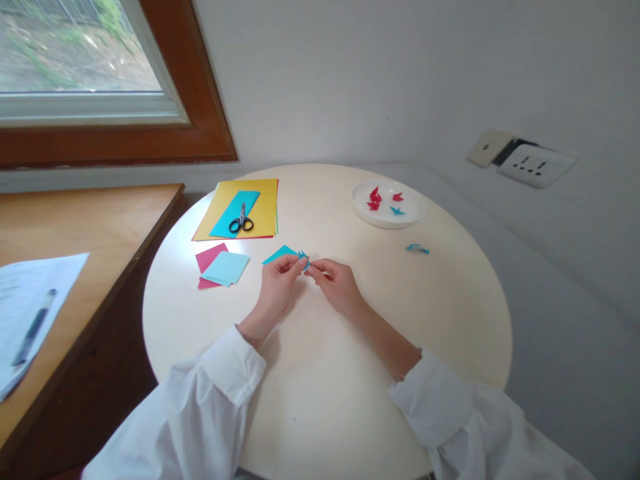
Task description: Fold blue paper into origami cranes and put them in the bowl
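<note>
A small blue folded-paper piece (303, 257) with pointed tips is pinched between my two hands above the middle of the round table. Its lower part is hidden by my fingers. My left hand (276, 283) grips it between thumb and forefinger. From the other side, the closed fingertips of my right hand (339, 285) meet it. Just behind my left hand lies a blue paper sheet (280, 253), partly covered by the hand. To the left are light blue paper squares (227, 268) over a dark pink paper (210, 257).
A white round dish (389, 224) holds several red folded-paper pieces (375, 195) and a blue one (397, 211). Nearer lies a narrow blue paper strip (417, 249). Black-handled scissors (242, 220) rest on blue paper over yellow sheets (270, 200). A wooden desk (115, 220) stands left.
</note>
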Demonstrator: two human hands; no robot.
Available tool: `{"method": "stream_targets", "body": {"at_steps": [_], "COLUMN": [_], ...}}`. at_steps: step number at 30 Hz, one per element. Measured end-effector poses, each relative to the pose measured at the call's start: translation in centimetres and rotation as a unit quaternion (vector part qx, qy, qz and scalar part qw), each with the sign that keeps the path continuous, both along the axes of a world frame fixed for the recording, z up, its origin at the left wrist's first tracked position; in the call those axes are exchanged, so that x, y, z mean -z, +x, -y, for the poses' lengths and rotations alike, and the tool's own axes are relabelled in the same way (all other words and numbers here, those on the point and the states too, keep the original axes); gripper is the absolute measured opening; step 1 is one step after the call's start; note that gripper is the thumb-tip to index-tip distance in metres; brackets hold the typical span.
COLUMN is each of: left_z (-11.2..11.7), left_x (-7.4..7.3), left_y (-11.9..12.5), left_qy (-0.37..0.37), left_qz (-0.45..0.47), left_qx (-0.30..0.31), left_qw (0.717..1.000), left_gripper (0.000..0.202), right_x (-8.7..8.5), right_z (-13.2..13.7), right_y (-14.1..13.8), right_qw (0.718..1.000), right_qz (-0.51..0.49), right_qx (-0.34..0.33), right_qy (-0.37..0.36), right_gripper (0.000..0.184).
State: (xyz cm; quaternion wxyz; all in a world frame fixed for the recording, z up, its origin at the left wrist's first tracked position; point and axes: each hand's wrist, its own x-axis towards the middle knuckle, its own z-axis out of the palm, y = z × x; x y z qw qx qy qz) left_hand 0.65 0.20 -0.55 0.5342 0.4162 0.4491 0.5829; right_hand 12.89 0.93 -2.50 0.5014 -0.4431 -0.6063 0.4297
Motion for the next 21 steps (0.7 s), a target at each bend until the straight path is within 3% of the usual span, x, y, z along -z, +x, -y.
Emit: {"method": "stream_targets", "body": {"at_steps": [8,21], "left_z": [-0.01,0.26], "left_x": [0.03,0.12], "left_y": [0.31,0.6], "left_qy": [0.01,-0.015], "left_qz": [-0.019,0.054], "left_qx": [-0.006,-0.022], "left_qw": [1.0,0.998], "left_gripper": [0.016,0.017], "right_x": [-0.11,0.01], "right_z": [0.22,0.02], "right_y": [-0.1,-0.4], "right_qw": [0.999,0.999], "right_qz": [0.015,-0.027], "right_qx": [0.017,-0.008], "right_qy": [0.042,-0.017], "right_gripper": [0.018,0.023]}}
